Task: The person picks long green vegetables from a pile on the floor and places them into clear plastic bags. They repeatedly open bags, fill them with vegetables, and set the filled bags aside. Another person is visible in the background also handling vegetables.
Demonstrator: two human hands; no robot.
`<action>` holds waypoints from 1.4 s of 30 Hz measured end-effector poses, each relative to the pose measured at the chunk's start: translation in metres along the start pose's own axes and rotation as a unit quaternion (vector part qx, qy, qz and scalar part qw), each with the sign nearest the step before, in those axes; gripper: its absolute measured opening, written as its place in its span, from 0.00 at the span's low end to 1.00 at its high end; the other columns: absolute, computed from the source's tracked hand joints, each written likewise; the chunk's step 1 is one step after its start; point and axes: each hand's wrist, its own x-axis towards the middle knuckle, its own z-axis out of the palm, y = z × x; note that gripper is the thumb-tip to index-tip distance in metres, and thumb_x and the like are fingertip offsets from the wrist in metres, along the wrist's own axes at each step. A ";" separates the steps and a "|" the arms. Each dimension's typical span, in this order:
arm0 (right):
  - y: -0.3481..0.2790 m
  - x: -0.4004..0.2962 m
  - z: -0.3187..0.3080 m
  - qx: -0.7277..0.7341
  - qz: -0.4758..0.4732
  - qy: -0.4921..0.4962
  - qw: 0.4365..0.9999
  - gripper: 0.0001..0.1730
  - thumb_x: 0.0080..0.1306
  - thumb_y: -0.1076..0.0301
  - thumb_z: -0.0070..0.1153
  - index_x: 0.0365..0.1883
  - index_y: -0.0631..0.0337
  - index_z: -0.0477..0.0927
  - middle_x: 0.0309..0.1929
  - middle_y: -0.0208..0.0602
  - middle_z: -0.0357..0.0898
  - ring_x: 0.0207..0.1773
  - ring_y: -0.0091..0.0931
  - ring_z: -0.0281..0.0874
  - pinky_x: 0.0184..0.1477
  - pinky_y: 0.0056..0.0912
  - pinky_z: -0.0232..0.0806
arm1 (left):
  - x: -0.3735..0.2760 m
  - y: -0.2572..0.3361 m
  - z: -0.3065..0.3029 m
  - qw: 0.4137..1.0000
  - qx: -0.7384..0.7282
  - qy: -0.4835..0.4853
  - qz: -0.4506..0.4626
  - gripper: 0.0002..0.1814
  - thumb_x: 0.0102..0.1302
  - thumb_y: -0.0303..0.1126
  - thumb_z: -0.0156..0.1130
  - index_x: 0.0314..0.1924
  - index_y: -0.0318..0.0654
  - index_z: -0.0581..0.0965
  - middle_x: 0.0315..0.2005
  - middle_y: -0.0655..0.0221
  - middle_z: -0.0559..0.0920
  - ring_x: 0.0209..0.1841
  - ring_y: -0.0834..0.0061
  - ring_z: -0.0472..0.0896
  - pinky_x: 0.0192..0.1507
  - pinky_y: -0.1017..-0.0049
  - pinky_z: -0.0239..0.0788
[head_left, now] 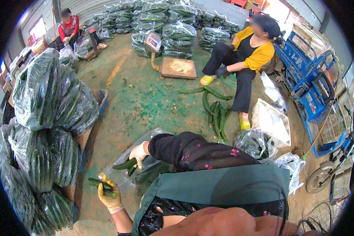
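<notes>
My left hand point(110, 197), in a yellow-stained glove, grips cut-looking green cucumbers point(98, 183) near the lower left. My right hand point(139, 154), in a pale glove, holds dark green cucumbers point(125, 164) just above it. A clear plastic bag point(122, 180) spreads on the floor around and below my right hand. More green cucumbers point(149, 176) show dimly through the plastic, partly hidden by my dark green apron point(221, 184).
Bagged cucumbers point(41, 94) are stacked on the left, with more bags point(180, 38) at the back. A platform scale point(178, 68) stands ahead. Loose cucumbers point(218, 115) lie before a seated person point(242, 56). Another person point(69, 28) sits far left. A white crate point(271, 121) stands right.
</notes>
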 end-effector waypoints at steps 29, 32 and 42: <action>-0.062 -0.027 -0.061 0.511 -0.298 0.024 0.806 0.21 0.52 0.74 0.70 0.45 0.66 0.82 0.45 0.39 0.84 0.50 0.31 0.79 0.55 0.36 0.68 | 0.002 0.010 0.018 0.998 -0.032 -0.052 -0.026 0.27 0.72 0.34 0.53 0.69 0.47 0.64 0.69 0.55 0.66 0.54 0.60 0.80 0.43 0.69 0.77; -0.026 0.006 -0.012 0.443 -0.049 -0.050 0.894 0.24 0.49 0.76 0.69 0.48 0.60 0.83 0.46 0.36 0.85 0.48 0.31 0.79 0.51 0.35 0.69 | 0.003 0.012 0.018 0.998 -0.031 -0.047 -0.020 0.27 0.72 0.34 0.53 0.69 0.46 0.64 0.69 0.53 0.65 0.54 0.59 0.79 0.42 0.69 0.77; 0.041 0.004 -0.014 -0.084 -0.011 -0.080 0.993 0.33 0.53 0.58 0.65 0.57 0.63 0.76 0.45 0.50 0.81 0.48 0.44 0.77 0.49 0.44 0.68 | -0.012 0.002 0.033 0.999 0.016 -0.045 -0.017 0.30 0.73 0.36 0.51 0.73 0.48 0.59 0.71 0.53 0.61 0.55 0.62 0.79 0.39 0.75 0.77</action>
